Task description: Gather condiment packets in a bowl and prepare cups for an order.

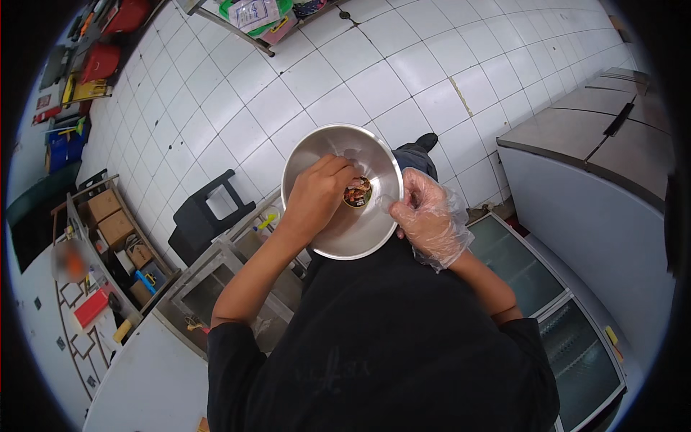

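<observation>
A round stainless steel mixing bowl (pixel 351 237) is in front of my torso, its inside facing up towards me. My right hand (pixel 429 218), in a clear plastic disposable glove, pinches the rim on the bowl's right side. My bare left hand (pixel 318 189) reaches over the left rim into the bowl, with its fingers curled. Close by those fingers, within the bowl, lies a small round piece (pixel 358 195) with a dark, colourful food picture and some writing. My left fingertips are partly hidden, so whether they grip this piece is unclear.
A metal-topped cabinet (pixel 572 119) and a glass-panelled unit (pixel 577 345) stand on the right. To the left are a black plastic stool (pixel 186 232), a metal-framed cabinet (pixel 216 281), a white tabletop (pixel 151 378) and shelves with cardboard boxes (pixel 113 227). White tiles cover the floor (pixel 243 102).
</observation>
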A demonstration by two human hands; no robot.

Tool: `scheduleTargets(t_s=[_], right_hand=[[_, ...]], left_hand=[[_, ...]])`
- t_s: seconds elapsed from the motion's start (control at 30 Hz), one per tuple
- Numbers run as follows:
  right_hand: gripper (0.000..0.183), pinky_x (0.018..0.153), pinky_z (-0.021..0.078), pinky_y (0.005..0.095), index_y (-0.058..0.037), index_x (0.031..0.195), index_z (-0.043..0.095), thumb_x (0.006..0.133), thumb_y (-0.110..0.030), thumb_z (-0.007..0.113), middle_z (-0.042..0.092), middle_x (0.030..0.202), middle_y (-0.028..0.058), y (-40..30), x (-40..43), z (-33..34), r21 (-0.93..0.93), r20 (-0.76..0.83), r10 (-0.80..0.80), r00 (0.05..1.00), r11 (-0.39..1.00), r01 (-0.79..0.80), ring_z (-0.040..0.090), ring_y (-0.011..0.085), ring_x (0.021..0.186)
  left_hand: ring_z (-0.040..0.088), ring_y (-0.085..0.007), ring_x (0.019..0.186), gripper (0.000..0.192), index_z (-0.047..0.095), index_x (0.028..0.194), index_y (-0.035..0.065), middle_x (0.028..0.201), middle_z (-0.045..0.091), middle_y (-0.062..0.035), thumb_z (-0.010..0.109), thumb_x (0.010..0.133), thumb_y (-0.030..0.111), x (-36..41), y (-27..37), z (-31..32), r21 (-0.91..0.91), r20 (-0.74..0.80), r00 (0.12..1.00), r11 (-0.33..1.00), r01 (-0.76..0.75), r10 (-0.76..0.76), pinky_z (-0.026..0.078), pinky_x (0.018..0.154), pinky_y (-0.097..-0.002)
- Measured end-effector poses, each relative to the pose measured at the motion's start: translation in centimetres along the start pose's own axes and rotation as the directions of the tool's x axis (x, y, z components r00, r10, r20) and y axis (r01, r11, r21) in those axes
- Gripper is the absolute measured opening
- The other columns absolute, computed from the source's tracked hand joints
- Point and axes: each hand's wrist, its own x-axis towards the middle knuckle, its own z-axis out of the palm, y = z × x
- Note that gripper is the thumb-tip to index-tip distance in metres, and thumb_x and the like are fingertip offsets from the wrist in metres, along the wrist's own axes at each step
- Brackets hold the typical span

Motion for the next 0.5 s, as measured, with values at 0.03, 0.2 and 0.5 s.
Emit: scheduleTargets(t_s=[0.03,0.2,0.5], right_hand=[[0.020,0.048,0.0453,0.0281,-0.0060,0.071,0.046,0.078,-0.012,0.064,0.051,0.056,0.0024,0.1,0.0,-0.1,0.001,0.001,0.001,1.000,1.000,-0.001,0.054,0.0096,0.048],[0.019,0.045,0.0450,0.0190,-0.0072,0.075,0.042,0.081,0.000,0.058,0.045,0.071,-0.0015,0.3,-0.2,-0.1,-0.044,0.083,0.024,0.996,0.999,-0.020,0.046,0.0028,0.054],[0.024,0.052,0.0502,0.0297,-0.0054,0.075,0.045,0.081,-0.019,0.065,0.054,0.057,0.0045,0.4,0.2,-0.3,-0.075,0.038,0.045,0.998,0.996,-0.042,0.062,0.0132,0.050]], left_hand=[[0.063,-0.0225,0.086,0.017,0.068,0.088,0.0049,0.091,0.065,-0.0056,0.065,0.071,0.007,0.0,-0.1,0.1,0.000,0.001,1.000,1.000,0.001,-0.001,0.052,0.074,-0.0337],[0.062,-0.0239,0.080,0.016,0.069,0.082,0.0060,0.084,0.064,-0.0058,0.069,0.066,0.005,0.2,0.1,0.5,0.022,-0.042,0.997,0.998,-0.058,0.059,0.051,0.067,-0.0352],[0.059,-0.0225,0.078,0.014,0.067,0.078,0.0058,0.078,0.061,-0.0044,0.068,0.064,0.004,0.4,-0.5,1.9,0.003,0.010,0.992,0.992,-0.123,0.123,0.050,0.066,-0.0346]])
